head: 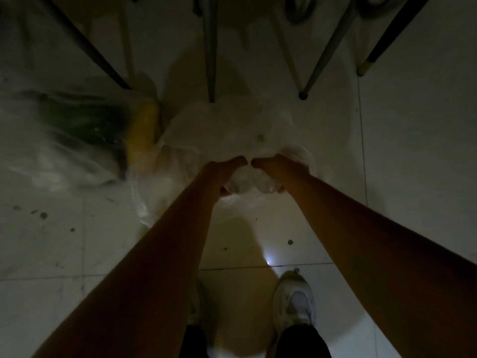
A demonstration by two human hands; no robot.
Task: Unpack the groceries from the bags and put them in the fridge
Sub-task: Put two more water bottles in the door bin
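Gripping: both hands hold the gathered top of a thin translucent white plastic bag (232,130) that sits on the floor.
Left hand: the left hand (224,174) has its fingers curled round a bunch of the bag's plastic.
Right hand: the right hand (276,169) is clamped on the plastic just beside the left one; the thumbs nearly meet.
Second bag: a clear plastic bag (64,140), blurred, lies to the left holding dark green produce (80,120) and a yellow item (143,130); what they are cannot be told.
Floor: pale tiled floor (413,151), spotted with dark marks.
Furniture: slim metal chair legs (211,52) stand just behind the white bag.
Feet: a white sneaker (294,298) near the bottom edge.
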